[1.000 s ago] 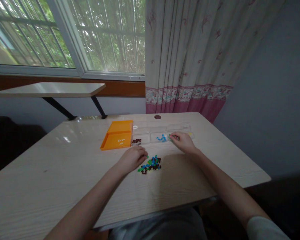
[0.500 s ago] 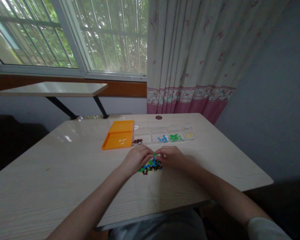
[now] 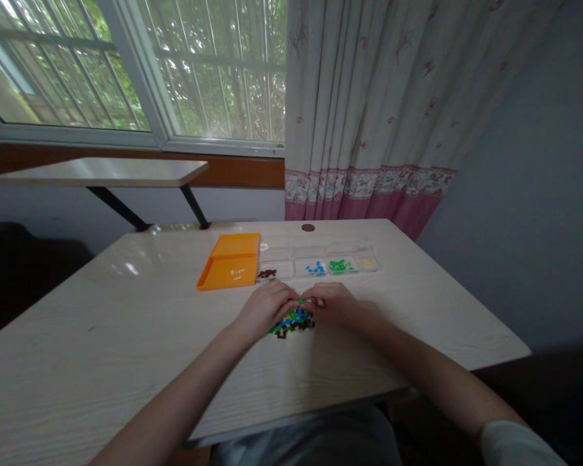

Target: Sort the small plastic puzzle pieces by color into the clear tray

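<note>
My left hand (image 3: 266, 307) and my right hand (image 3: 334, 303) meet fingertip to fingertip at the middle of the table. Both are closed in a pinch, with a small green plastic piece (image 3: 300, 300) between the fingertips. A bit of blue shows just under it; whether the two are joined I cannot tell. Right below the hands lies a loose pile of small plastic pieces (image 3: 291, 324) in brown, green, blue and yellow. My left fingers cover part of this pile.
Beyond the hands lies an orange tray (image 3: 203, 281) with a few white pieces. Beside it, a clear compartment tray (image 3: 291, 276) holds brown, blue, green and yellow pieces sorted by colour. A raised shelf (image 3: 126, 171) stands at the table's (image 3: 140, 336) back left.
Both hands stay almost in place, their fingertips still together over the pile. Only slight finger shifts show around the green piece, and the view has tilted very slightly.
</note>
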A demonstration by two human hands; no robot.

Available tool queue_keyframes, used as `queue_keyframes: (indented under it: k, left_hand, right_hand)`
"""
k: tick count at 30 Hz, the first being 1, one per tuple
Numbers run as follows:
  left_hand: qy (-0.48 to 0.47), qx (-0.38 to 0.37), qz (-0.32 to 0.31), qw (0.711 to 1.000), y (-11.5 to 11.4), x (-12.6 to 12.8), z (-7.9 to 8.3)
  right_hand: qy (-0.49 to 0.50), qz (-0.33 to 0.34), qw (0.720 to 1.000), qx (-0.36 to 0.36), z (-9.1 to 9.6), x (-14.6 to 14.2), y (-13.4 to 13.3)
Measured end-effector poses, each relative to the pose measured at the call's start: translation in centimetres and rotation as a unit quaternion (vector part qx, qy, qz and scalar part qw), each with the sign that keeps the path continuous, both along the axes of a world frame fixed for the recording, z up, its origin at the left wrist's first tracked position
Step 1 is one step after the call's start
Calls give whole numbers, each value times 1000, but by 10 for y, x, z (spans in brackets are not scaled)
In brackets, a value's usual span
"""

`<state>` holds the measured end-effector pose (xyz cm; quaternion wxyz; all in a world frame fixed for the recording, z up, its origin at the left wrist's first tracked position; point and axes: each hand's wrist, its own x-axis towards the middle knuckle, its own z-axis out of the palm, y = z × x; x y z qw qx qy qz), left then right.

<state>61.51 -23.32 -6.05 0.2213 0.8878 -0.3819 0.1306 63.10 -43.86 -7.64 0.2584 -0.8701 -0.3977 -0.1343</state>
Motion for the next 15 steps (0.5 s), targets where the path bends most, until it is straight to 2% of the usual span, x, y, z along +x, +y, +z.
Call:
queue_keyframes:
  k: [4, 10, 15]
  left_hand:
    - [-6, 8, 6, 1000, 0, -1, 1]
    - [-12, 35, 48, 998, 4, -1, 3]
    - [-5, 68, 39, 997, 10, 3, -2]
  right_hand:
    - [-1, 0, 1000, 1, -1, 0, 0]
    - [-12, -26, 1000, -4, 5, 4, -7]
    - [-66, -86, 993, 52, 13, 10, -17]
